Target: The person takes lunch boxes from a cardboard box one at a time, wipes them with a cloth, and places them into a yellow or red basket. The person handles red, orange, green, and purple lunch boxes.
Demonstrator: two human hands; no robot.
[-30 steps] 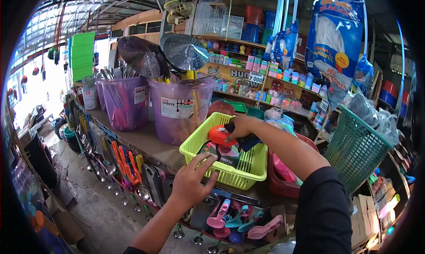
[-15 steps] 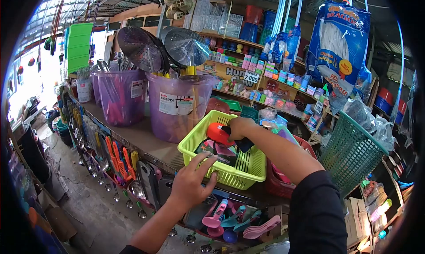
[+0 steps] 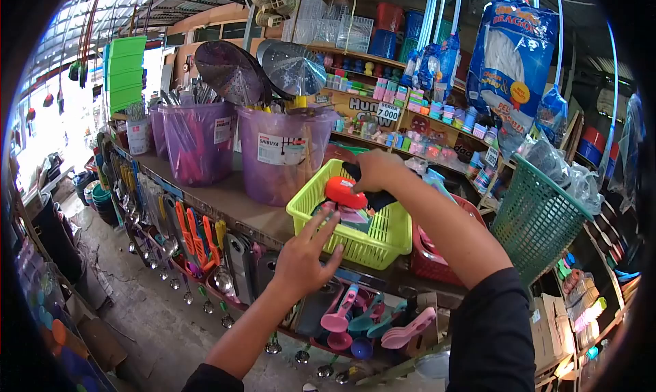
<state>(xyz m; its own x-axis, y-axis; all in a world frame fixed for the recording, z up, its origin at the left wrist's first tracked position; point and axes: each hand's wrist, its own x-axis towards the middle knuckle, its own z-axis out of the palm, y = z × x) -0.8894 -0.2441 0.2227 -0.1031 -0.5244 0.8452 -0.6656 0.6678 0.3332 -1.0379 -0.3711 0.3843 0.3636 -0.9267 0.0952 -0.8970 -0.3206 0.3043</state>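
Note:
A yellow-green plastic basket (image 3: 389, 250) stands on the counter in front of me. In it lie a rounded red item (image 3: 345, 192) and a flat dark piece with pink print (image 3: 353, 216). Reaching over the basket from the right, my right hand (image 3: 380, 170) has its fingers closed on a black item (image 3: 381, 200), whose kind I cannot tell; black shows on both sides of the hand. My left hand (image 3: 302, 263) is open with fingers spread, its fingertips overlapping the basket's near left wall, beside the red item.
Purple buckets (image 3: 283, 177) of utensils and large perforated metal scoops stand left of the basket. A red basket (image 3: 437, 262) and a tall green basket (image 3: 543, 218) are to the right. Ladles and pink scoops (image 3: 339, 317) hang along the counter's front.
My right hand has risen from inside the basket, and more of the black item shows. The red item sits more exposed. My left hand stays by the near wall, and the view has shifted slightly.

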